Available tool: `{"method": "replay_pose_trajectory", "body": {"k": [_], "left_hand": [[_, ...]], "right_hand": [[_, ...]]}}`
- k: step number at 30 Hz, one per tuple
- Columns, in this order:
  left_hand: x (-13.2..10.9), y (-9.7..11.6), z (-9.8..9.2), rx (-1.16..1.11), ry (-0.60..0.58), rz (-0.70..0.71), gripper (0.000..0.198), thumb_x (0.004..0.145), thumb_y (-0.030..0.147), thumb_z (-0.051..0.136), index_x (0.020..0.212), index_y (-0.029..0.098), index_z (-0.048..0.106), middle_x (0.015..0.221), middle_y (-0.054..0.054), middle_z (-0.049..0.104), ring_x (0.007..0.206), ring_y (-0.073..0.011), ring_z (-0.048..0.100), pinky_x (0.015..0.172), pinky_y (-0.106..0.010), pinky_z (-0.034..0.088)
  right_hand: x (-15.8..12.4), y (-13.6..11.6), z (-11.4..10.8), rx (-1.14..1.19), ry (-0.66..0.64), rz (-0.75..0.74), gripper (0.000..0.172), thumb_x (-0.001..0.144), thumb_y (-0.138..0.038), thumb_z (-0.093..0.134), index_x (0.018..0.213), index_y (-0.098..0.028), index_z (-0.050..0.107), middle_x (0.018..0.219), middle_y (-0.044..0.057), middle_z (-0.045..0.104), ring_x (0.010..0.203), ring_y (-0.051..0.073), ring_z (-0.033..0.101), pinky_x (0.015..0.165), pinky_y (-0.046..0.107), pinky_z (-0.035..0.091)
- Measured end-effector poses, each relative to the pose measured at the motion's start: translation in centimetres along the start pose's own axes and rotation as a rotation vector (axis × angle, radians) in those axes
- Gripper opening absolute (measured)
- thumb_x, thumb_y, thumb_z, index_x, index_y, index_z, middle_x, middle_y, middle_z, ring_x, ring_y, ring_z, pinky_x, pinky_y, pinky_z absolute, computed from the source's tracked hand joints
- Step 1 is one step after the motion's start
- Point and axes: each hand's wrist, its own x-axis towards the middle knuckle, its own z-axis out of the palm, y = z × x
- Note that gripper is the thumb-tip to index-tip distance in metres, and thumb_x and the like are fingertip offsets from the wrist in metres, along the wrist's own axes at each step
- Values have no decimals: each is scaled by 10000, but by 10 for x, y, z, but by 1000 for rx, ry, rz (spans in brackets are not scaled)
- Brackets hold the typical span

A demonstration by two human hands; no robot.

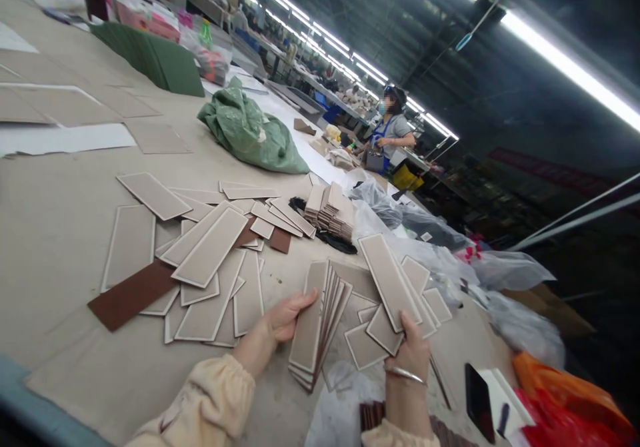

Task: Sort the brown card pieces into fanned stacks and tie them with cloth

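hands (pixel 287 317) (pixel 415 348): 2 | pale panels (pixel 211 248): over twenty, overlapping | phone (pixel 479 402): 1 | bracelet (pixel 407 375): 1 | green sack (pixel 250 130): 1 | co-worker (pixel 399 129): 1

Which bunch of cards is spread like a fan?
The bunch at the person's left hand: its pieces splay apart, edges showing. The stack farther back is piled up, and the loose cards farther left lie scattered, overlapping.

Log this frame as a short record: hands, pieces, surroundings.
left hand: holds a fan of beige panels
right hand: grips the near end of a long panel
right wrist: metal bangle
table: overlapping loose panels, left of the fan
brown piece: near left edge of those panels
small stack: beyond the hands
green bag: beyond the loose panels
phone: right of right hand, screen dark
background: person in blue apron
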Motion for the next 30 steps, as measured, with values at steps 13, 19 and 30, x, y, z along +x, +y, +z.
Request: {"method": "replay_pose_trajectory", "body": {"k": [13,19,30], "left_hand": [[12,-3,3,-241,160,280,333,817,374,662,1008,102,656,845,-103,734,842,-234,704,884,-382,532],[5,19,-2,-271,204,390,303,864,374,595,1028,124,650,841,-81,735,842,-225,702,871,-389,543],[5,10,-2,-57,123,335,300,774,290,712,1014,123,645,825,-76,731,762,-204,703,801,-333,564]], "right_hand": [[-87,12,28,-357,-275,-57,440,616,-532,726,883,-182,704,892,105,738,898,309,667,829,407,521],[-74,13,10,-191,-498,33,419,647,-474,733,952,-188,698,936,72,738,860,259,670,767,355,548],[-29,-3,4,8,-367,211,634,666,-528,730,1176,-178,593,1030,84,720,899,272,676,766,377,568]]}}
